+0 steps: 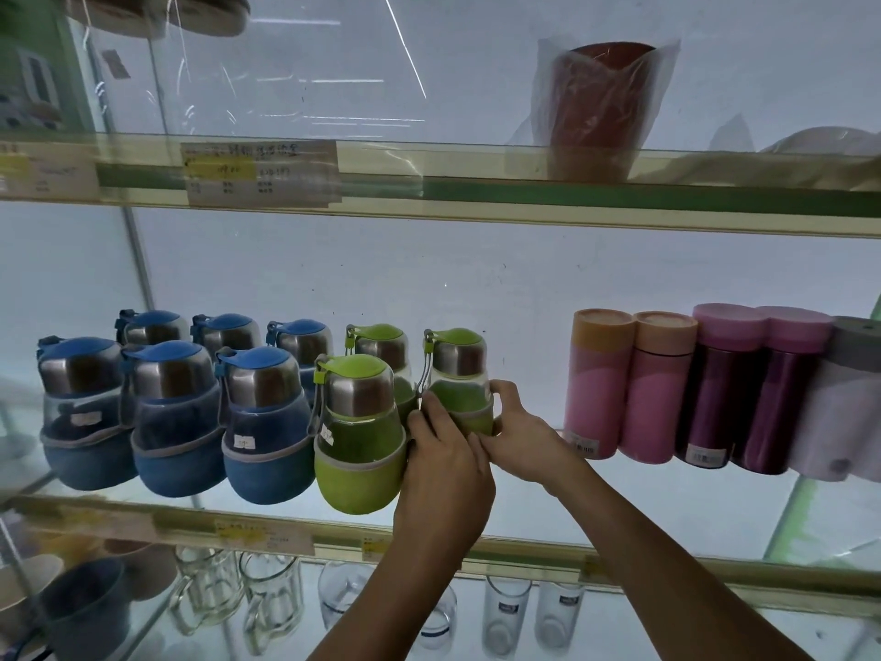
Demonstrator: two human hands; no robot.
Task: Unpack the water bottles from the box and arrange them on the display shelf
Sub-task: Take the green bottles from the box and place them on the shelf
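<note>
Left hand (445,462), right hand (517,438) curl fingers round sleeve of green bottle (456,369). Probably light, breakable glass; padded sleeve looks like the safest hold.

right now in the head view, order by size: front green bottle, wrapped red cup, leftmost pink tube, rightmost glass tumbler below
1. plastic-wrapped red cup and front green-sleeved, steel-necked bottle: too alike to rank
2. leftmost pink cylindrical tube
3. rightmost clear glass tumbler

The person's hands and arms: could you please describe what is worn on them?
Nothing worn shows: the left hand and right hand are bare, without gloves, rings or a watch, and the left forearm and right forearm show no sleeves.
</note>
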